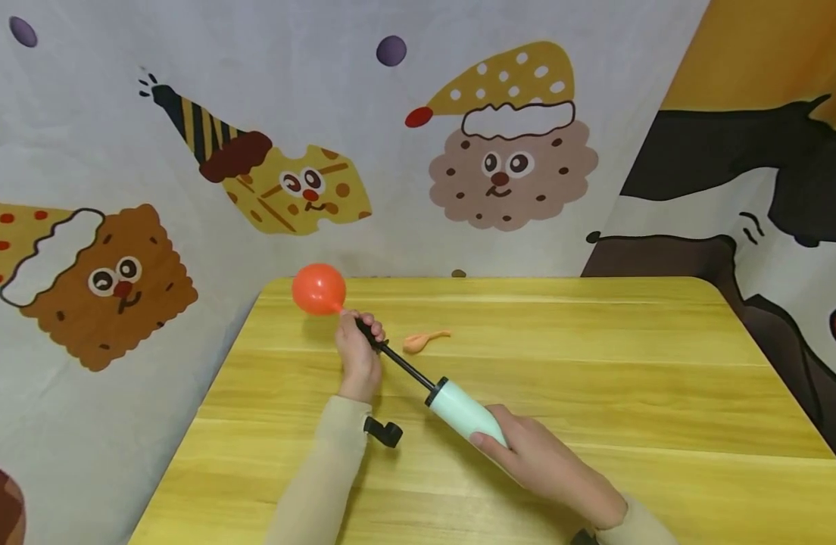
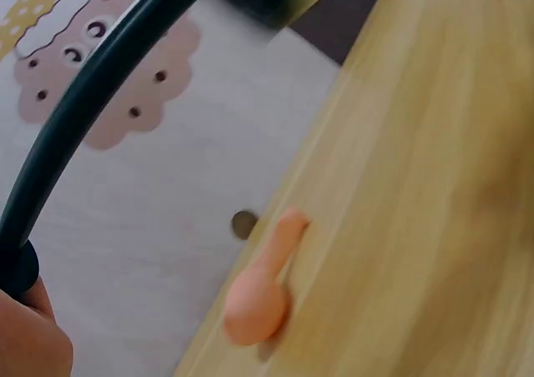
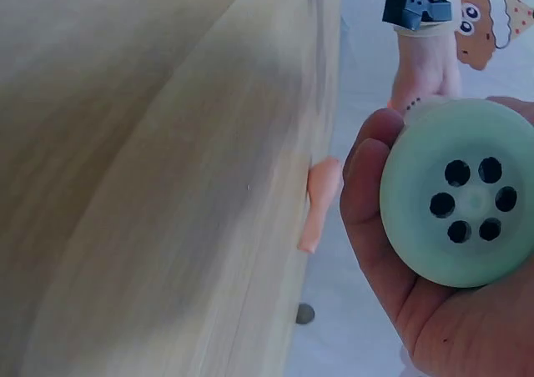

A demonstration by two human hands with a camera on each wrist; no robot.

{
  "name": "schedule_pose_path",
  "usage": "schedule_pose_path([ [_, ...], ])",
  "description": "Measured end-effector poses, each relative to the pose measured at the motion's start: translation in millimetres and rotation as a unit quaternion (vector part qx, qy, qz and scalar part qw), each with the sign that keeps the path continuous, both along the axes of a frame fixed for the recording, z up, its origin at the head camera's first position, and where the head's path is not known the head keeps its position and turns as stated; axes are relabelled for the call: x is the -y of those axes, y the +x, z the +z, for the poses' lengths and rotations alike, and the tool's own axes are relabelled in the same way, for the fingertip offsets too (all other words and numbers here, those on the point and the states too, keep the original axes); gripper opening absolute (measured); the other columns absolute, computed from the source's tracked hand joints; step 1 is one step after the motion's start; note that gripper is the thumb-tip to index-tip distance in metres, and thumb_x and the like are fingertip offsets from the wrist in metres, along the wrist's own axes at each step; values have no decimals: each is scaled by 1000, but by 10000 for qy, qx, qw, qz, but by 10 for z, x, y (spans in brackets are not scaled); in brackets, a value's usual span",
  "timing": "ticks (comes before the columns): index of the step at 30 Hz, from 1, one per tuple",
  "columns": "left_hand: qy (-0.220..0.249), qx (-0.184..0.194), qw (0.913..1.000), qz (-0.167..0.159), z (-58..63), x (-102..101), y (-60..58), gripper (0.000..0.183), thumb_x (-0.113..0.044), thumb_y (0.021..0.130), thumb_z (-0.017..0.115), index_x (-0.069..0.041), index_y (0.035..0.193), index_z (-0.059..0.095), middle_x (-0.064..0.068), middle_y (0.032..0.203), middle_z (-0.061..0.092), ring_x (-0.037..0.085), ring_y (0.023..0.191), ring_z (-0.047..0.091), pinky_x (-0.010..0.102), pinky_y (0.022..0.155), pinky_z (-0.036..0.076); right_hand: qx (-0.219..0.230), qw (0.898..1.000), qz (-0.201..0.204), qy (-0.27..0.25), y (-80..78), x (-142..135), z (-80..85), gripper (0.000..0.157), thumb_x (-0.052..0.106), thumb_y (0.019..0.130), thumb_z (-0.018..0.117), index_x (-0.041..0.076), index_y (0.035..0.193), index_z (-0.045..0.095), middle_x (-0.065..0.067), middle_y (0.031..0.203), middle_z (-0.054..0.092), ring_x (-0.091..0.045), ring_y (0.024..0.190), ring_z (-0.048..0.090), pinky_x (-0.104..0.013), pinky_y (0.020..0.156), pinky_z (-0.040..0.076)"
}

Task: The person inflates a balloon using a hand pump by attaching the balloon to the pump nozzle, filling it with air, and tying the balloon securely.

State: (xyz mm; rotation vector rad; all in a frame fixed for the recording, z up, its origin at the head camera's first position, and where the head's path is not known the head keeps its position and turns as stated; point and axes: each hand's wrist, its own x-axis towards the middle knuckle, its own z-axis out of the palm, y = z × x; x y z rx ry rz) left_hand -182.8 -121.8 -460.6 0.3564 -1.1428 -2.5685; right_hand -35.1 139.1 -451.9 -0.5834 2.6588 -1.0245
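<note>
A mint-green hand balloon pump [image 1: 464,411] slants between my two hands, its black rod [image 1: 407,369] drawn out of the green barrel. My left hand [image 1: 358,350] grips the black far end, right where the neck of a partly inflated red balloon [image 1: 319,289] comes out; the fingers hide the joint of balloon and nozzle. Lower down, my right hand [image 1: 537,454] wraps round the barrel. The right wrist view shows the barrel's round end [image 3: 473,200], pierced by several holes, in that palm. A limp orange balloon [image 1: 418,342] lies on the table, right of my left hand.
The wooden table [image 1: 595,363] ends at its back edge against a light cloth [image 1: 404,250] printed with cartoon biscuits and cheese. A black camera mount [image 1: 384,431] sticks out from my left wrist over the table.
</note>
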Motion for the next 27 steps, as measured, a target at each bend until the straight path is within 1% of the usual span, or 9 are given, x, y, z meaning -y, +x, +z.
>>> schedule_pose_path([
  [3, 141, 3, 9998, 167, 17, 73, -33, 34, -34, 115, 32, -13, 90, 44, 0, 71, 50, 9, 53, 46, 19, 48, 38, -40, 10000, -11, 82, 38, -56, 14, 50, 53, 107, 51, 11, 134, 56, 9, 90, 58, -8, 73, 53, -26, 62, 46],
  [6, 162, 31, 9997, 187, 0, 59, -21, 33, -33, 115, 32, -13, 90, 43, 0, 71, 50, 9, 54, 46, 19, 48, 37, -87, 9999, -55, 116, 20, -62, 6, 50, 53, 106, 52, 10, 131, 56, 9, 86, 56, -7, 70, 52, -26, 60, 45],
  [11, 53, 196, 9997, -100, -76, -61, 67, 34, -30, 116, 27, -12, 91, 41, 0, 71, 49, 10, 53, 46, 20, 48, 39, -76, 9999, 13, 97, -48, 25, -61, 54, 53, 107, 51, 6, 132, 56, 7, 84, 55, -7, 68, 51, -26, 58, 44],
  [14, 49, 143, 9999, -69, -103, -107, 100, 33, -30, 116, 27, -13, 92, 41, 0, 71, 48, 9, 53, 45, 19, 48, 39, -203, 9997, 42, 133, -69, 79, -90, 53, 52, 107, 51, 5, 131, 56, 7, 84, 55, -7, 68, 51, -25, 58, 44],
  [17, 11, 71, 10000, -19, -106, -145, 125, 32, -30, 116, 28, -13, 93, 42, -1, 72, 49, 9, 54, 45, 19, 49, 38, -352, 9993, 11, 152, -92, 123, -86, 53, 52, 107, 51, 5, 129, 57, 6, 84, 56, -7, 67, 50, -26, 58, 44],
  [19, -67, 81, 9999, -90, -100, -182, 150, 32, -31, 116, 29, -13, 93, 42, -1, 73, 49, 9, 54, 45, 19, 49, 39, -405, 9991, -24, 142, -117, 161, -74, 54, 53, 106, 51, 4, 129, 57, 5, 85, 58, -7, 68, 51, -27, 57, 45],
  [23, -142, 110, 9995, -264, -91, -269, 220, 32, -31, 116, 29, -12, 93, 42, -1, 73, 49, 10, 54, 45, 19, 49, 40, -321, 9994, -78, 109, -176, 249, -55, 60, 56, 105, 51, 2, 130, 57, 2, 85, 60, -8, 67, 53, -28, 55, 46],
  [27, -222, 58, 9990, -386, -89, -336, 278, 33, -31, 116, 28, -12, 92, 41, -1, 73, 49, 9, 54, 46, 19, 50, 41, -266, 9996, -94, 39, -243, 328, -40, 61, 56, 106, 50, 0, 127, 57, 2, 80, 58, -9, 63, 53, -28, 51, 45],
])
